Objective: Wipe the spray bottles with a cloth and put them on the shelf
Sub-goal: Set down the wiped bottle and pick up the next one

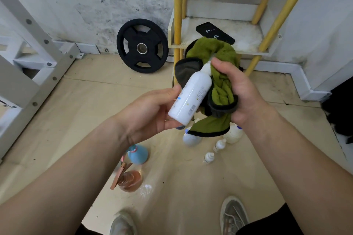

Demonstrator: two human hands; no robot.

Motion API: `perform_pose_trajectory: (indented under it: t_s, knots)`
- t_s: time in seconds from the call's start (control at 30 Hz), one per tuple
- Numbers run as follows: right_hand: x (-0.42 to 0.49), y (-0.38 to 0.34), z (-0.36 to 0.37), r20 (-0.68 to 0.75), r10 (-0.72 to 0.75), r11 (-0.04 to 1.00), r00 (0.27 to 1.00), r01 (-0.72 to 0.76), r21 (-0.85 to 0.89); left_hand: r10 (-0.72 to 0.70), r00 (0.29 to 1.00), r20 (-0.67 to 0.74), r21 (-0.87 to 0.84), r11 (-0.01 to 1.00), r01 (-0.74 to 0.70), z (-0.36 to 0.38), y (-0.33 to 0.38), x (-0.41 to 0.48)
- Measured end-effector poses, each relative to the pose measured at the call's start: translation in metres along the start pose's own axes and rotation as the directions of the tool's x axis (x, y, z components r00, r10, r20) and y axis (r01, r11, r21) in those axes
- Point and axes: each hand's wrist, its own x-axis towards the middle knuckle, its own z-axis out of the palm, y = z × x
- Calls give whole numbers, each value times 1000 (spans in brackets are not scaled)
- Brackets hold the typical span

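My left hand (150, 112) grips the white bottle (193, 95) by its base; my right hand (240, 89) bunches the green cloth (221, 89) round its top. Wiping step; next, I judge, a reach to the shelf (248, 32).

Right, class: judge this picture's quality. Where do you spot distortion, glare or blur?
Head view: wide-angle distortion splays the yellow shelf posts; glare on the floor beside the brown bottle, which looks soft; white bottle and green cloth are sharp.
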Motion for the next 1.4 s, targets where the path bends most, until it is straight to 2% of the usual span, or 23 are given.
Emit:
perform_pose_trajectory:
  t_s: [0.1,0.17,0.23,0.3,0.4,0.47,0.53,0.6,0.7,0.77,0.87,0.93,1.0,1.1,1.27,1.4]
  knots:
    - [1,3,6,-6,-31,999,999,31,-37,60,996,71,-60,997,-56,0,-5,1]
    - [5,9,9,-93,-167,982,982,156,-109,103,994,34,-46,994,-102,-1,-7,4]
    - [7,16,13,-165,-334,910,928,272,-314,151,988,-41,3,989,-151,2,-12,6]
    - [7,23,19,-171,-468,771,867,305,-559,202,973,-112,45,979,-198,8,-14,9]
    - [2,38,24,-116,-595,499,795,252,-829,273,934,-231,74,962,-263,12,-13,13]
    - [-5,53,30,-74,-616,340,784,180,-923,299,916,-268,76,954,-289,12,-11,14]
    - [-8,62,31,-64,-609,276,790,135,-952,300,916,-268,88,954,-287,13,-13,13]
    - [-5,56,26,-110,-587,332,802,115,-936,284,925,-251,85,959,-271,17,-19,12]
    - [6,35,14,-246,-571,539,783,132,-832,270,942,-198,93,962,-256,27,-29,12]
    - [8,28,11,-305,-575,600,760,138,-788,261,950,-174,79,965,-250,33,-33,13]
    - [1,34,18,-269,-621,530,736,142,-836,255,941,-223,39,967,-253,33,-30,15]
    - [-6,46,27,-196,-622,440,758,131,-889,257,926,-277,4,964,-267,27,-22,17]
    - [-10,58,31,-145,-594,403,792,136,-905,255,917,-307,-17,962,-273,21,-16,16]
    - [-6,54,26,-169,-562,454,809,132,-881,250,933,-258,1,966,-259,20,-16,14]
    - [7,35,16,-286,-585,613,759,183,-769,282,945,-168,112,957,-266,28,-21,13]
    - [10,28,10,-361,-591,671,722,191,-716,238,967,-93,144,964,-223,32,-22,11]
